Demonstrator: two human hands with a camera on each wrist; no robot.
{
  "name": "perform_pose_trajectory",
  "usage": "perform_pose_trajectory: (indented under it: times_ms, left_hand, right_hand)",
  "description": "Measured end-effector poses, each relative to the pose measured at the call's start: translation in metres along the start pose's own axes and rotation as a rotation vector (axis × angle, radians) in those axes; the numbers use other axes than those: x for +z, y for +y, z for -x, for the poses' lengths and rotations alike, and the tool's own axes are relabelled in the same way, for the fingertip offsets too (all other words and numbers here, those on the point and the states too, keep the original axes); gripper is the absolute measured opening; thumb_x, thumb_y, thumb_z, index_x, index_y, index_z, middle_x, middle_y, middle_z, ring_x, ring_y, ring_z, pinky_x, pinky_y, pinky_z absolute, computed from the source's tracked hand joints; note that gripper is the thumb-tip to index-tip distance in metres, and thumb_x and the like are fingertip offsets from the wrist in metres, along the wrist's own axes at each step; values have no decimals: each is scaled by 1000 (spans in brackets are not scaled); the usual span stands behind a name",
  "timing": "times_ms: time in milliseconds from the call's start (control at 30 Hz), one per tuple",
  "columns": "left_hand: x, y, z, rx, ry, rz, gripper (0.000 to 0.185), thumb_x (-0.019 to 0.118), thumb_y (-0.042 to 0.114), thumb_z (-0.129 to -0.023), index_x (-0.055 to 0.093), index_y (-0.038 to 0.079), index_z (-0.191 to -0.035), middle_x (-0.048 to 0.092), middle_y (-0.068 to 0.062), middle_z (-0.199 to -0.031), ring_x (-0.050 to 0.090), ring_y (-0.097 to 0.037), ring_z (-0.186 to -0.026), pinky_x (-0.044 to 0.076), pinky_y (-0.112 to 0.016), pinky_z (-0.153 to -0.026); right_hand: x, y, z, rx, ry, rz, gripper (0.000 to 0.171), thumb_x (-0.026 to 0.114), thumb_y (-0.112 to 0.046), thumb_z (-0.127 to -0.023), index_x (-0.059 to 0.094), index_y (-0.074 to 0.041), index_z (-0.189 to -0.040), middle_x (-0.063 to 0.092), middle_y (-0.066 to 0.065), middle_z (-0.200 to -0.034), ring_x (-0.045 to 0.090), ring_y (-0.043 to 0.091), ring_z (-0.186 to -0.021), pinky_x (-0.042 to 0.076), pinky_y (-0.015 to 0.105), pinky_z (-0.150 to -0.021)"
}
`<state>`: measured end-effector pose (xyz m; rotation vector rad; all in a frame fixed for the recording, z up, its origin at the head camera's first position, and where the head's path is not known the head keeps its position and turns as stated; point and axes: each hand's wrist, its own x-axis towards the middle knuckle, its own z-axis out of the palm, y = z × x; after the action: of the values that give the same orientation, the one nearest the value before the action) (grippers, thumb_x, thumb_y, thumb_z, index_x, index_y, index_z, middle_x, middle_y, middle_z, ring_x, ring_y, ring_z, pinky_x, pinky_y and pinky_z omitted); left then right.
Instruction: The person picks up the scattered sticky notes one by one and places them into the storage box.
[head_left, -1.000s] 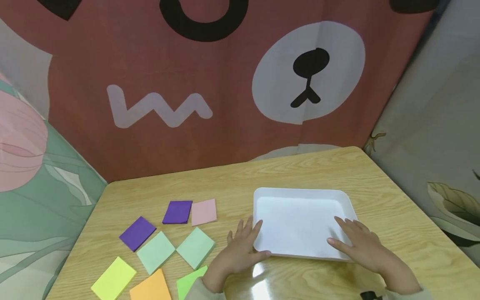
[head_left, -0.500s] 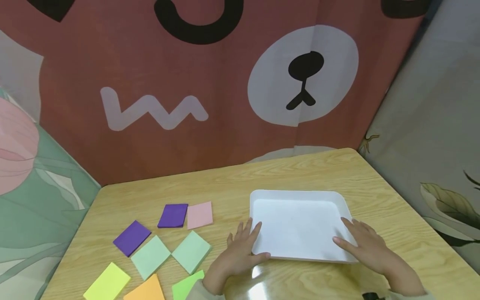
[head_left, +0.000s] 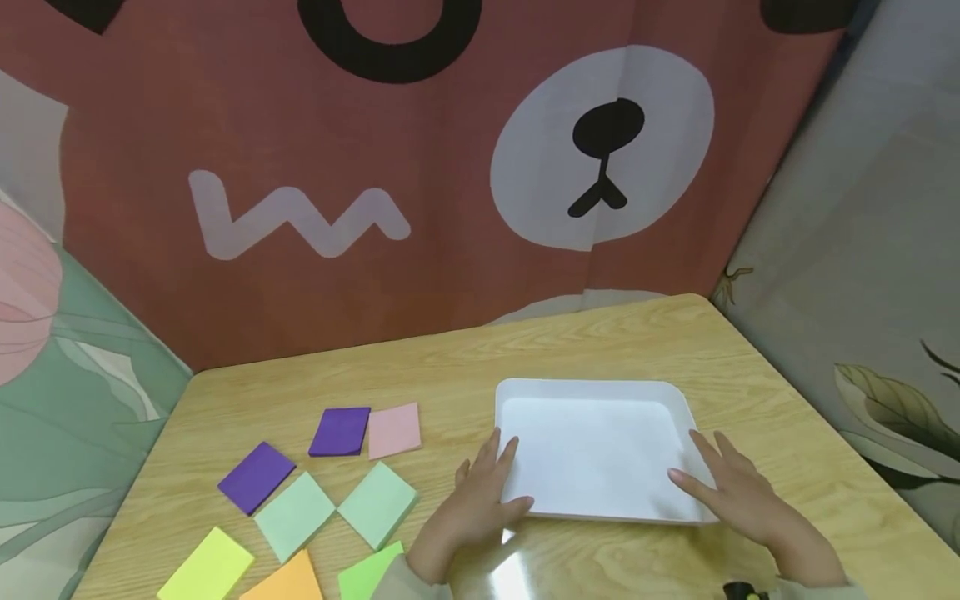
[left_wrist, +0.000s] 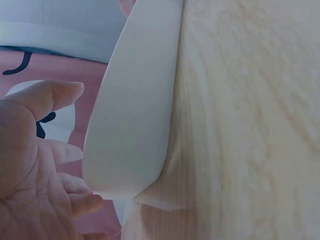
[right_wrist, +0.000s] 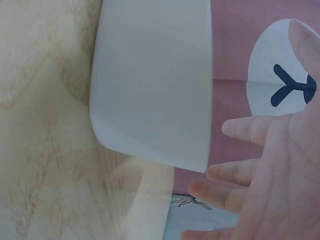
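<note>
A white tray [head_left: 600,450] is framed by two hands at its near corners on the wooden table [head_left: 465,367].

The left hand [head_left: 480,492] is laid flat at the near left corner of the tray, with the fingers spread and straight and the thumb placed along the near rim. The right hand [head_left: 738,492] is laid at the near right corner, fingers also spread and straight, the thumb pointed over the rim. Nothing is pinched by either hand. The tray is set right of centre, and coloured paper squares [head_left: 300,492] are scattered to its left.
</note>
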<state>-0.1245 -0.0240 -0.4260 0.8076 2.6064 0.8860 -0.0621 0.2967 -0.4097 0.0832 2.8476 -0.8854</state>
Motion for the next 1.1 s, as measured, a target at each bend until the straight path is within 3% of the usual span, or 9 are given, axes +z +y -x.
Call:
perform_pose_trajectory:
  times_ms: [267, 500, 633, 867, 1100]
  left_hand:
    - [-1, -5, -3, -21, -21, -6, 74, 55, 37, -80, 19, 8, -137, -1, -14, -143, 20, -41, -122, 22, -55, -92]
    - [1, -7, -3, -38, -33, 40, 73, 56, 36, -81, 19, 8, -137, -6, -13, -143, 24, -43, -119, 27, -55, -89]
    - [2, -7, -6, -38, -22, 45, 74, 56, 35, -80, 18, 8, -138, -7, -15, -142, 25, -43, -118, 27, -54, -89]
    - [5, -6, -10, -59, 0, 56, 83, 58, 32, -79, 7, 5, -138, -11, -15, -141, 27, -46, -116, 28, -54, -88]
    - [8, -11, -10, -74, 21, 51, 91, 58, 32, -79, -4, -3, -136, -7, -18, -141, 19, -40, -122, 23, -57, -89]
  right_hand:
    - [4, 1, -3, -3, 11, -27, 78, 43, -42, -86, 8, 8, -134, 6, 40, -130, 7, 57, -114, 10, 71, -76]
    - [10, -3, -4, 11, -5, -68, 85, 44, -43, -86, -10, 2, -135, -8, 38, -131, 11, 60, -110, 20, 67, -78]
    - [15, -6, -6, -1, 24, -17, 89, 45, -45, -84, -8, 6, -134, -5, 39, -131, 22, 61, -106, 28, 63, -77]
    - [24, -5, -8, -26, 130, 44, 96, 54, -46, -79, 1, 18, -129, 7, 42, -129, 18, 58, -109, 21, 64, -83]
    - [26, -8, -8, -33, 172, 75, 96, 56, -44, -78, 6, 23, -125, 13, 43, -126, 24, 59, -105, 25, 61, -83]
